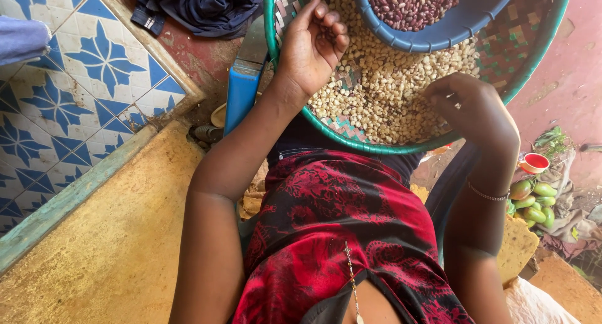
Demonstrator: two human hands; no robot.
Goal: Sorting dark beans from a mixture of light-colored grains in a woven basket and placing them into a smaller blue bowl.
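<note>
Head-cam view, looking straight down at the lap. A big woven basket with a green rim rested across the person's knees, and a wide heap of pale kernels lay in the near half of it. A blue bowl sat in the far part of the basket, on top of the heap, filled with reddish-brown beans.

The left hand was over the left edge of the heap, palm up and cupped. Its fingers were half curled around a small pinch of kernels. A couple of them looked darker, but I couldn't say for sure at this size. The right hand was on the near right side of the heap, back of the hand toward the camera and fingertips down in the grain. Its grip was hidden, so no telling if it was pinching anything. A thin bracelet sat lower on that arm.

My read: this was the picking-over stage, going through the grain by hand, with most of the heap looking unsorted. Any next move would call for a light pinch and a level basket, because it only rested on the knees and the bowl rode loose on the grain.

Around it were a blue-and-white tiled floor, a dark cloth, and some green fruit beside a small red cup.
</note>
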